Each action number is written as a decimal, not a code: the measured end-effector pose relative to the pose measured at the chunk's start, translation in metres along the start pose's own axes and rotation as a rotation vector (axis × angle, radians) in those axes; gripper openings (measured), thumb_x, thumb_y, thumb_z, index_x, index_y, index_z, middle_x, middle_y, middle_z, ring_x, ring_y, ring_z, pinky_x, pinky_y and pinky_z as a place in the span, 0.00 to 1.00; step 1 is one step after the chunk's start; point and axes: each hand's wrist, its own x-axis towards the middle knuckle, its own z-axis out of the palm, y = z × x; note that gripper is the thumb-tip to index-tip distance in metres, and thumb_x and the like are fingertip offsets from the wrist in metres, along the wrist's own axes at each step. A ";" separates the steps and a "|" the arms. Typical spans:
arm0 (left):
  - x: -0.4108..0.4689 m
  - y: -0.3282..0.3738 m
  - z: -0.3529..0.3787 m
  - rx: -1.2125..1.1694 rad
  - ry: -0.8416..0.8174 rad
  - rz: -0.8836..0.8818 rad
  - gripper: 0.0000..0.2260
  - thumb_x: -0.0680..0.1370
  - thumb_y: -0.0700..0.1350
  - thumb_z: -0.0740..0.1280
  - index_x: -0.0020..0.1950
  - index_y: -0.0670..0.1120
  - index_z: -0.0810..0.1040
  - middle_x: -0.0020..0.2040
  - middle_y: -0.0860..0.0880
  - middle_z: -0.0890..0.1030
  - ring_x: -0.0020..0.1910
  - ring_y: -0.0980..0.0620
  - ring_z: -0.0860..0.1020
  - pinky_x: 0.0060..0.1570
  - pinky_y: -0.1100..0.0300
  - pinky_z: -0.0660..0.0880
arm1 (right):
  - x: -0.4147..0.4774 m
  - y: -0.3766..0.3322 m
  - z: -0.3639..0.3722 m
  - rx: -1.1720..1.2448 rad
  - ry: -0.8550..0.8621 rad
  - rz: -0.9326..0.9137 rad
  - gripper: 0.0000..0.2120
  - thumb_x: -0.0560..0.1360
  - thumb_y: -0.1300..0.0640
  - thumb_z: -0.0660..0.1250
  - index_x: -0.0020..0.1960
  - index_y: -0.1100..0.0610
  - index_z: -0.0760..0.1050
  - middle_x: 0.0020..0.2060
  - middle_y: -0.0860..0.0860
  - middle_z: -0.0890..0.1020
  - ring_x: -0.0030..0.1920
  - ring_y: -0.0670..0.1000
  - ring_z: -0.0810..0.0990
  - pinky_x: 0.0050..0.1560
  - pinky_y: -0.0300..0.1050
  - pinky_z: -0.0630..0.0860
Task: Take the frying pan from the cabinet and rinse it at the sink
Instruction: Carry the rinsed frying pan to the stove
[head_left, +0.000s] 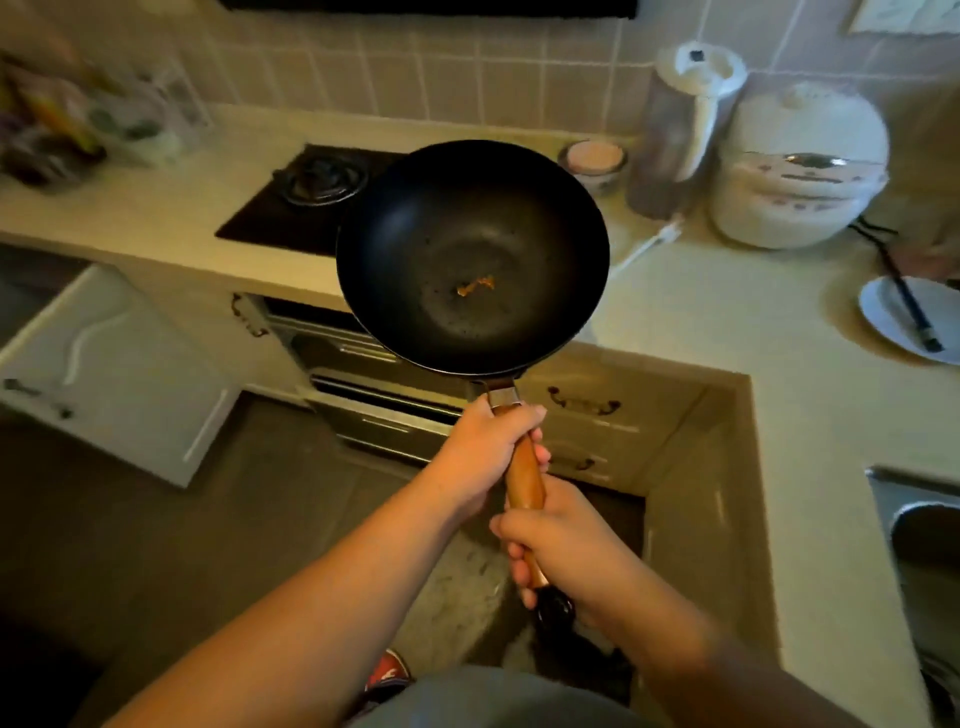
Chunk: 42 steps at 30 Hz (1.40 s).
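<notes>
A black frying pan (470, 254) with a wooden handle is held up in front of me, level, over the counter's front edge and the gas hob. A small orange scrap lies on its bottom. My left hand (485, 452) grips the handle near the pan's metal collar. My right hand (558, 540) grips the handle's lower end, close to my body. The sink (914, 525) shows only as a steel corner at the right edge. An open cabinet door (98, 374) swings out at the lower left.
A gas hob (306, 197) sits on the counter behind the pan. At the back right stand a small bowl (595, 158), a kettle (680, 130) and a rice cooker (800, 166). A white plate (909, 317) with a dark utensil lies at the right. Drawers are below.
</notes>
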 end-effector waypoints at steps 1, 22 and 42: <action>-0.004 -0.002 -0.020 -0.019 0.025 -0.003 0.05 0.79 0.45 0.68 0.46 0.43 0.78 0.33 0.48 0.79 0.32 0.54 0.81 0.36 0.58 0.80 | 0.008 -0.001 0.015 -0.023 -0.025 0.018 0.02 0.74 0.63 0.64 0.46 0.59 0.74 0.27 0.51 0.76 0.25 0.48 0.75 0.25 0.42 0.75; -0.053 0.019 -0.392 -0.246 0.309 0.033 0.04 0.76 0.43 0.70 0.42 0.45 0.79 0.33 0.48 0.80 0.32 0.54 0.81 0.36 0.58 0.79 | 0.175 -0.047 0.328 -0.210 -0.317 0.059 0.05 0.69 0.61 0.65 0.35 0.53 0.74 0.24 0.49 0.75 0.23 0.48 0.74 0.24 0.42 0.73; 0.126 0.125 -0.594 -0.191 0.342 0.031 0.09 0.73 0.45 0.69 0.32 0.51 0.80 0.30 0.48 0.79 0.31 0.53 0.80 0.36 0.57 0.79 | 0.429 -0.189 0.420 -0.271 -0.289 0.197 0.08 0.70 0.70 0.60 0.35 0.61 0.70 0.22 0.55 0.72 0.20 0.51 0.72 0.25 0.43 0.71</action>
